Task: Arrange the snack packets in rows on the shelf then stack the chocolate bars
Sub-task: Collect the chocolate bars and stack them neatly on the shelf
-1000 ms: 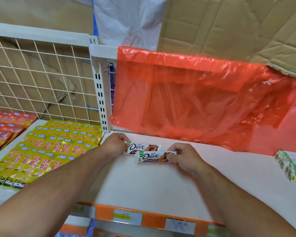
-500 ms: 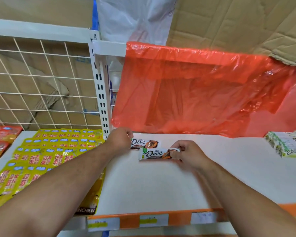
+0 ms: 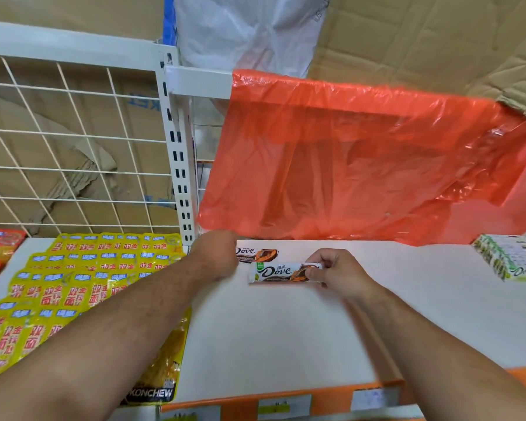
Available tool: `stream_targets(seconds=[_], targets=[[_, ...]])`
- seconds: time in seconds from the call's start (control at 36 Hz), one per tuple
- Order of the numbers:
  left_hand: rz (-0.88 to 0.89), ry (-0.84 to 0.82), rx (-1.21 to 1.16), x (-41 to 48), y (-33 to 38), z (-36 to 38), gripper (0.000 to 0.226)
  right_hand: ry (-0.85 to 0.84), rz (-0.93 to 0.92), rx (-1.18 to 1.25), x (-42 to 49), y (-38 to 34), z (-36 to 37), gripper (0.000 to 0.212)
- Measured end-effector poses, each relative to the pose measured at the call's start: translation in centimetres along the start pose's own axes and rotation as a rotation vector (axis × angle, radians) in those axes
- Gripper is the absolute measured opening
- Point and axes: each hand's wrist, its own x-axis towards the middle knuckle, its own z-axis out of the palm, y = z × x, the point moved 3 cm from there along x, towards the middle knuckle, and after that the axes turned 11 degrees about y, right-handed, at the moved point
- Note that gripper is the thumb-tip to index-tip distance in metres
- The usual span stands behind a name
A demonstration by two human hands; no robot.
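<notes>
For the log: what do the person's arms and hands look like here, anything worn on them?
The left forearm and right forearm are bare to the frame edge, with no sleeves in view. The left hand and right hand wear no gloves; no watch, bracelet or ring shows. Fine hair shows on the left forearm.

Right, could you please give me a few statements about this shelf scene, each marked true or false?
1. The right hand pinches the right end of the nearer Dove bar. True.
2. The yellow snack packets lie to the right of the bars. False: they lie to the left, in rows.
3. A green-and-white carton sits on the shelf at the far right. True.
4. The plastic sheet hanging at the back is blue. False: it is orange-red.
5. The left hand is at the left end of the farther Dove bar. True.
</notes>
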Motion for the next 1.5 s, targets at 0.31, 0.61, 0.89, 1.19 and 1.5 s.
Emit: stream_targets(seconds=[0.31, 0.61, 0.89, 1.19, 1.5], targets=[[-0.045, -0.013, 0.002, 0.2, -1.2, -0.2, 0.028, -0.043, 0.002, 0.006, 1.1, -0.1, 1.2, 0.016], [-0.009, 0.344, -0.124, -0.5, -1.7, -4.0, 0.033, -0.095, -0.007, -0.105, 1.6, -1.2, 4.8, 0.01], [-0.033, 0.435, -0.128, -2.9, -3.2, -5.6, 0.045, -0.011, -0.134, -0.369, 3.2, -3.8, 7.3, 0.012], [-0.028, 0.43, -0.11, -4.4, -3.3, -6.0, 0.046, 0.085, -0.088, -0.476, 3.9, -4.5, 7.6, 0.018], [-0.06, 0.402, -0.104, -5.0, -3.2, -5.8, 0.039, 0.109, -0.114, -0.535, 3.8, -4.7, 7.7, 0.026]])
